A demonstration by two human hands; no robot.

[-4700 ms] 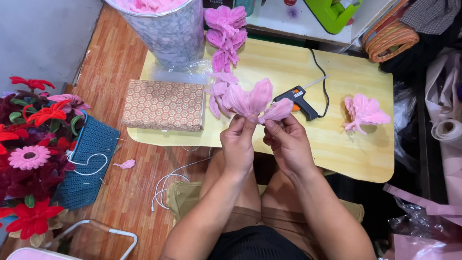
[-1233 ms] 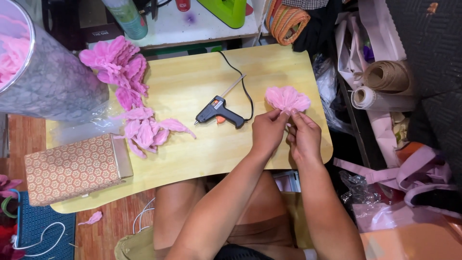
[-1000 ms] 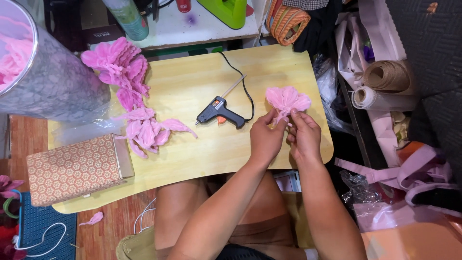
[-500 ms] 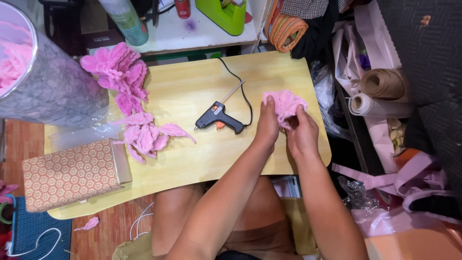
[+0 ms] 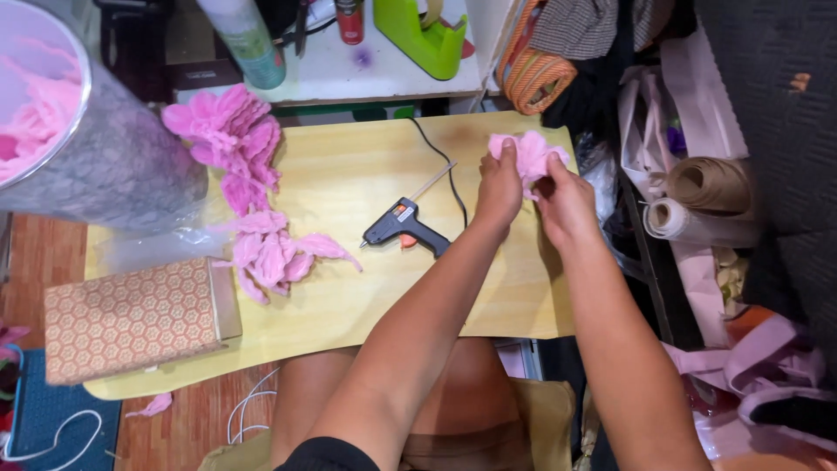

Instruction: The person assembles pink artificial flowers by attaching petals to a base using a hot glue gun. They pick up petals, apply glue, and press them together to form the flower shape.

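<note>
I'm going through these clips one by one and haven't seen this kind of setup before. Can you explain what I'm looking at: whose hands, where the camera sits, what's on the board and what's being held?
There is no machine here. A person works with bare hands, and one camera on their head looks down. The left hand and right hand together hold a fluffy pale pink paper flower over the far right corner of a light wooden board. On the board lie a black glue gun with a cord, a loose pile of pink paper petals and a flat box covered in patterned orange fabric.
</note>
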